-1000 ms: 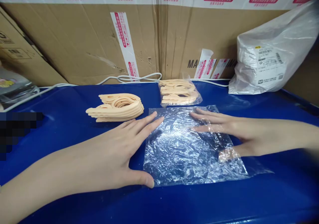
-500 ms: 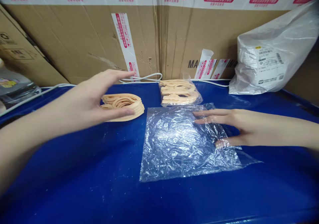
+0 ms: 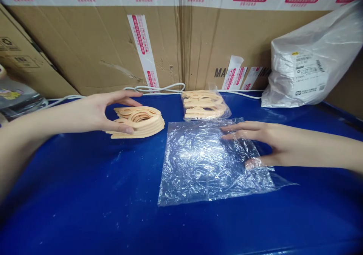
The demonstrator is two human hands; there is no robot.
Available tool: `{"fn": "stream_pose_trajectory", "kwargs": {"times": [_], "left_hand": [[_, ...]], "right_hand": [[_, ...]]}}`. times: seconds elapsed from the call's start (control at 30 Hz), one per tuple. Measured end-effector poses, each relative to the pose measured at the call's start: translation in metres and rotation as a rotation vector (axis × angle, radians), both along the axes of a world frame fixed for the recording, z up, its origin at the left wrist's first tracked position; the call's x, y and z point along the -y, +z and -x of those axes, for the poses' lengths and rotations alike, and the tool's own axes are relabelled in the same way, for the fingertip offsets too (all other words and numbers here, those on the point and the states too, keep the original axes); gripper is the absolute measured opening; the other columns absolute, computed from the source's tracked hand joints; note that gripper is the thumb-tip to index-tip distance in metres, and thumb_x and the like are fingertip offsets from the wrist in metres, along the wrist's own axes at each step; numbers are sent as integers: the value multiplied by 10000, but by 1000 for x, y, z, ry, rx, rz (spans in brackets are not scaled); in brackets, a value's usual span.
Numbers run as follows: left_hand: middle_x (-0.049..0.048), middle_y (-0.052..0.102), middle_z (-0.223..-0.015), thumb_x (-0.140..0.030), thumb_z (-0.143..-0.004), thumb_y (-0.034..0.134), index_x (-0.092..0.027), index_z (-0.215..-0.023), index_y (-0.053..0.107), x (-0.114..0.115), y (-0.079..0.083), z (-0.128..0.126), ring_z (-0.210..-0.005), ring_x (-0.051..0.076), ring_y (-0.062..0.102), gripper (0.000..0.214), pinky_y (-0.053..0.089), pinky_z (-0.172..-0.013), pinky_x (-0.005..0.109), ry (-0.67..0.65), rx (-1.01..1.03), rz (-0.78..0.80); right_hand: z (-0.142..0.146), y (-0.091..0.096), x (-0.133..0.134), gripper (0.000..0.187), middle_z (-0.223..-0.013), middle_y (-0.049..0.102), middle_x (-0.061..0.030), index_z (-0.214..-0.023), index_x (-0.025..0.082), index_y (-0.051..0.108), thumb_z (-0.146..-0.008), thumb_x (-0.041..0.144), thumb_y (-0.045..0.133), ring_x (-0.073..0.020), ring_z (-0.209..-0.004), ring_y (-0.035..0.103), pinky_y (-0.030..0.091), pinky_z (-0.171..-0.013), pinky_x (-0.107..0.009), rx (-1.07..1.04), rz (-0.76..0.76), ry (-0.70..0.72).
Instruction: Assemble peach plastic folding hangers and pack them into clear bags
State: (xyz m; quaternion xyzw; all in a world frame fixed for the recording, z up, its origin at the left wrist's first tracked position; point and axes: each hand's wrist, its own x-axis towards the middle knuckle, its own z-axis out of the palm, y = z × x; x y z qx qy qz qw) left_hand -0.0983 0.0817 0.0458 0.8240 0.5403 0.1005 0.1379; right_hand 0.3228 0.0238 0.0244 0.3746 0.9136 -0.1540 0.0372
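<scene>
A stack of flat peach-coloured curved pieces lies on the blue table at the middle left. My left hand grips the stack's left end, thumb at the near side and fingers round the far side. A clear crinkled plastic bag lies flat in the middle. My right hand reaches into the bag's right end, its fingers and thumb stretched out under the plastic film. Behind the flat bag sits a filled clear bag holding more peach pieces.
Taped cardboard boxes form a wall along the back. A white cable runs along their foot. A white plastic parcel bag with a label stands at the back right. A clear plastic item sits at the far left.
My left hand left the flat bag's left edge, swung left and back, and came down round the loose stack of peach pieces. My right hand stayed in the bag.
</scene>
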Motion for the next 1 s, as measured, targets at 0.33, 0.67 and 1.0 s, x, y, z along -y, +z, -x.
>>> {"fn": "stream_pose_trajectory", "kwargs": {"times": [0.33,0.67,1.0], "left_hand": [[43,700,-1180,-583,-752,705,-241,-1424,478,-12,-10,6,-1004,235,641,788,498,-907,435,-99,-7,-159],[72,632,-1231,-433,-770,741,-178,-1467,397,44,-8,-58,-1048,208,623,817,530,-895,299,-270,228,-462],[102,598,-1313,-489,-856,707,-201,-1441,337,77,-44,-115,-1100,237,601,749,513,-942,397,-523,297,-467]], "right_hand": [[0,1,3,761,-1412,574,-143,-1371,195,612,-797,694,626,-367,-1250,562,475,-999,-534,60,-220,-66],[10,8,7,314,-1006,740,-96,-1002,181,728,-907,374,500,-286,-915,675,477,-843,-479,-255,-367,-324],[52,-4,33,345,-881,712,-2,-1119,250,566,-825,306,737,-146,-756,654,515,-668,-264,-922,415,-432]]}}
